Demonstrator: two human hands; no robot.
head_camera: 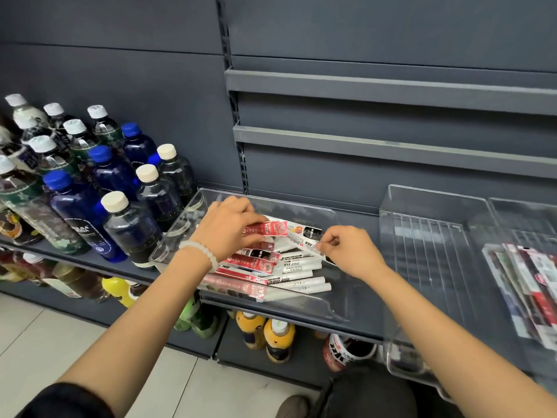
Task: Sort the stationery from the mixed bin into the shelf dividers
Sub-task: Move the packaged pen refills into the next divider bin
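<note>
In the head view, a clear plastic bin [187, 227] is seen resting on a dark grey metal shelf [355, 324], filled with a loose heap of red-and-white packaged pens [250, 262] and white marker pens [301, 267]. The left hand [226, 227], with a white beaded bracelet [200, 251] worn at the wrist, is reached into the bin; a flat red-and-white stationery packet [266, 229] is held between its curled fingers and thumb, just above the heap. The right hand [349, 251] is positioned beside it, over the right part of the bin, and the end of a white-and-black packaged item [304, 238] is pinched between its thumb and bent forefinger, the other fingers being curled in. The two held packets are seen lying close together, their inner ends overlapping. To the right of the bin, on the same shelf, clear acrylic shelf dividers [434, 236] are set, the nearer compartment showing only its ribbed floor; further right, a stack of flat packaged stationery [524, 288] is laid in another compartment. On the shelf to the left of the bin, blue and dark plastic bottles with white and blue caps [120, 212] are stood in rows. On the lower shelf, yellow-capped drink bottles [277, 339] are visible.
</note>
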